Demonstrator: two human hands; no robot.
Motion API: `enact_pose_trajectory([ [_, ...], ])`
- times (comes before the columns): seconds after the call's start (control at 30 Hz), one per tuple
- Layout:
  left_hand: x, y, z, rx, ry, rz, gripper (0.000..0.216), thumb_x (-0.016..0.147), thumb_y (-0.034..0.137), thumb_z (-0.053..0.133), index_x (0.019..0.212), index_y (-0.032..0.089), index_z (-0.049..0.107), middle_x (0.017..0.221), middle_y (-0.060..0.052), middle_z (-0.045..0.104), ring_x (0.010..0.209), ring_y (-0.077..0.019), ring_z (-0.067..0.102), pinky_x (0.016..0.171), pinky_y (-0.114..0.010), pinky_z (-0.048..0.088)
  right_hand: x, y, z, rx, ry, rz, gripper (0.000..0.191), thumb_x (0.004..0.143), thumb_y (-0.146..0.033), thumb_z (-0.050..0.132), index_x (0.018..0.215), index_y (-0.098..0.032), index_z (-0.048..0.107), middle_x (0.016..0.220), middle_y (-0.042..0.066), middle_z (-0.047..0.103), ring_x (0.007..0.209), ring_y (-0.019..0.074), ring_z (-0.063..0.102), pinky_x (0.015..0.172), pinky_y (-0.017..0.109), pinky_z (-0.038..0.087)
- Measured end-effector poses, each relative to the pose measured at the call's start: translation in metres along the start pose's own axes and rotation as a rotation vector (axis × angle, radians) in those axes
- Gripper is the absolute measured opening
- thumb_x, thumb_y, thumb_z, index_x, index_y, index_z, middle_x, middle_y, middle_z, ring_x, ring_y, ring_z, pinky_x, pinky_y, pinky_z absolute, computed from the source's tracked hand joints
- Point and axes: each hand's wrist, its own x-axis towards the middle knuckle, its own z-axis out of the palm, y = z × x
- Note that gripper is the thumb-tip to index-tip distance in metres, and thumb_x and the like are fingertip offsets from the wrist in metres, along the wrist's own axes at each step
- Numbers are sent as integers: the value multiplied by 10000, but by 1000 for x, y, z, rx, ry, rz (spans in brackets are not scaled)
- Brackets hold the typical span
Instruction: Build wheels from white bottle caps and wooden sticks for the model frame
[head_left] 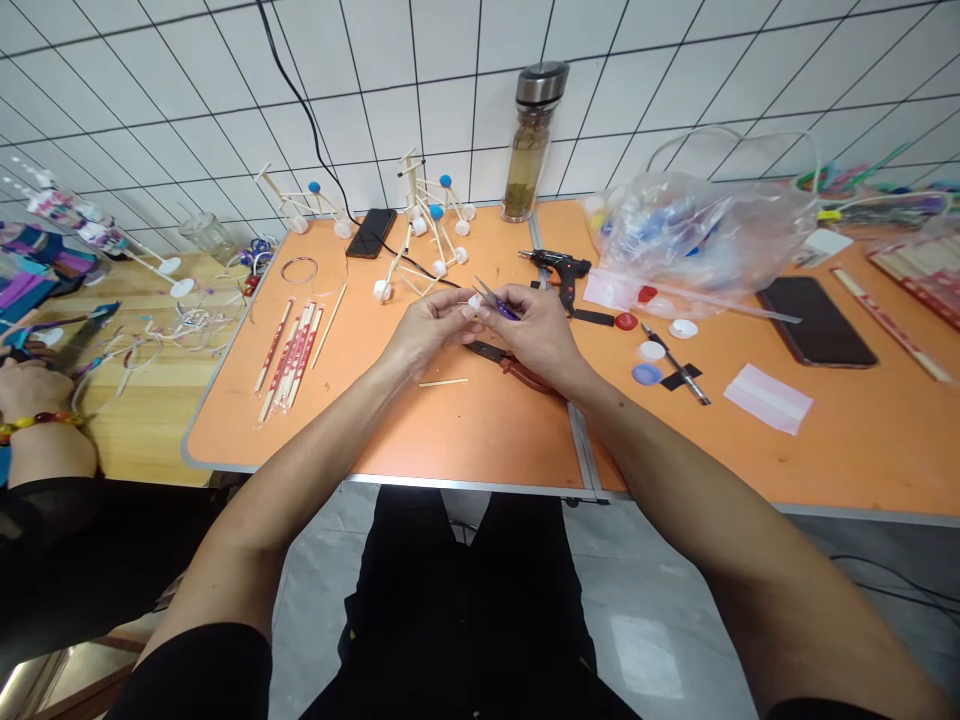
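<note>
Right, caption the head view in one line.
Left hand holds a white cap, right hand small scissors, over an orange table.

two orange tables stand edge to edge, with a wooden table to their left. on the left orange one lie wrapped chopsticks in a loose row, a wire ring behind them, a black phone, a stick frame with caps on its ends, a bare stick and pliers. a bottle stands at the back by the seam, and a glue gun lies just right of it. further right lie a plastic bag, a red cap, a blue cap, a second phone and a white sheet. a glass stands on the wooden table.
</note>
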Motion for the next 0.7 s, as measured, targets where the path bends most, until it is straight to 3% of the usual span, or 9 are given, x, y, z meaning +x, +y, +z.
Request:
enact_pose_trajectory([
  [0.2,10,-12,3,-153,39,0,241,896,227,975,1112,189,875,1163,-67,907,947,-154,835,932,-289,698,-3,-3,5,-40,10,-2,299,944,-529,782,915,-234,747,872,38,711,838,221,587,783,347,439],
  [0.37,11,-12,-4,-163,71,-13,238,968,212,915,1202,213,872,1237,-69,898,1044,-171,867,1035,-309,701,-3,-6,-1,3,52,-13,411,953,-626,832,1059,-233,774,982,43,740,898,221,612,817,344,472],
  [0.53,8,-2,-13,-244,84,-24,102,1019,147,849,1115,183,856,1178,-74,901,1007,-157,873,1004,-259,701,-1,1,-6,-24,74,-67,469,1041,-681,748,1138,-223,772,1031,52,755,936,224,644,863,359,490],
  [0.7,-1,11,-11,-330,100,-85,134,1028,136,844,1157,168,859,1224,-100,901,1046,-172,880,912,-227,694,-2,13,-3,-186,118,-167,488,1085,-695,668,1135,-223,777,965,48,755,871,230,649,785,362,487],
])
